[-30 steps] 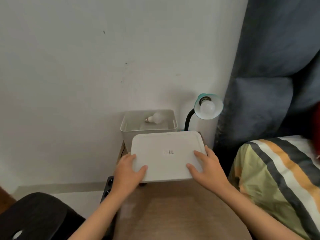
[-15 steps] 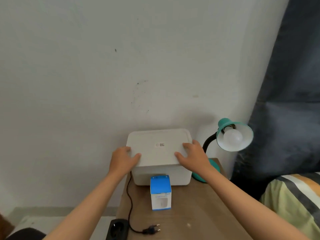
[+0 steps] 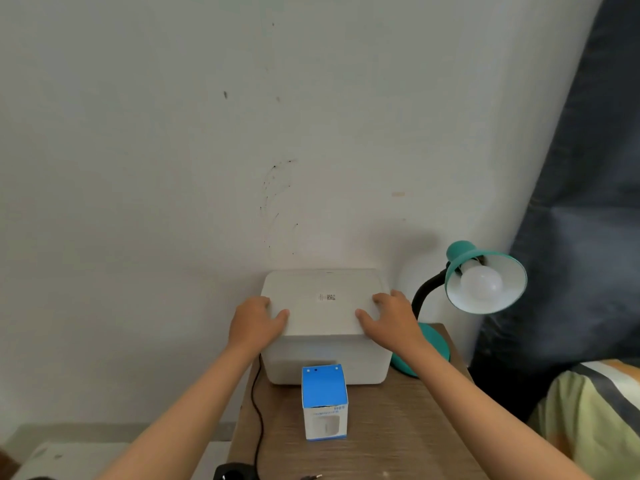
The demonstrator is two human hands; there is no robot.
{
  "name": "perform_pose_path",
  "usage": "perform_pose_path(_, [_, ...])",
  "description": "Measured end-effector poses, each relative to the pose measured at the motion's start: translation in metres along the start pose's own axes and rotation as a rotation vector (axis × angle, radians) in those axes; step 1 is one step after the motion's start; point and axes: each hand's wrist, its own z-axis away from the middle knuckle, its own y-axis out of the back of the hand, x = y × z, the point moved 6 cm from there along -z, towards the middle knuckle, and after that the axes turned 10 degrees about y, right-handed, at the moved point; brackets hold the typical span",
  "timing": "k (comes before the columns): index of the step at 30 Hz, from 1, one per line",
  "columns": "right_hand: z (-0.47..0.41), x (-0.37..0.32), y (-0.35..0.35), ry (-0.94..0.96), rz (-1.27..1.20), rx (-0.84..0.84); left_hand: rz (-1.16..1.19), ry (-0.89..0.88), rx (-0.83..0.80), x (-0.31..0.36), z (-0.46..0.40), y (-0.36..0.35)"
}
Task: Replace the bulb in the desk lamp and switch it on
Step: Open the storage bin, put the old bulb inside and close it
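Nearest me, at the table's (image 3: 398, 427) front edge, a black plug (image 3: 311, 477) lies loose, its cord (image 3: 257, 403) running back along the left edge. Mid-table stands a small blue carton (image 3: 324, 401), upright, just in front of a white bin (image 3: 329, 358) at the back edge. Both hands rest flat on the bin's lid (image 3: 325, 303), fingers spread and curled over its corners: left hand (image 3: 256, 322) on the near left corner, right hand (image 3: 389, 318) on the near right. They press rather than grip.

Just right of the bin sits the teal lamp (image 3: 485, 277), base at the back right corner, shade tipped toward us with a white bulb (image 3: 481, 282) inside, unlit. It lies right of and above the right hand, the nearer one, I'd judge. The bulb's axis runs back into the shade.

Behind is a scuffed pale wall; rightward, a dark curtain and striped bedding.
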Motion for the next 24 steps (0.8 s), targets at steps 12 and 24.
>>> perform_pose_path(12, [-0.036, -0.001, -0.015, 0.040, 0.225, -0.224, -0.222, -0.113, -0.141, 0.002, -0.026, -0.025])
perform_pose_path(24, [-0.041, 0.008, -0.023, 0.090, 0.198, -0.172, -0.250, -0.159, -0.163, 0.005, -0.041, -0.041])
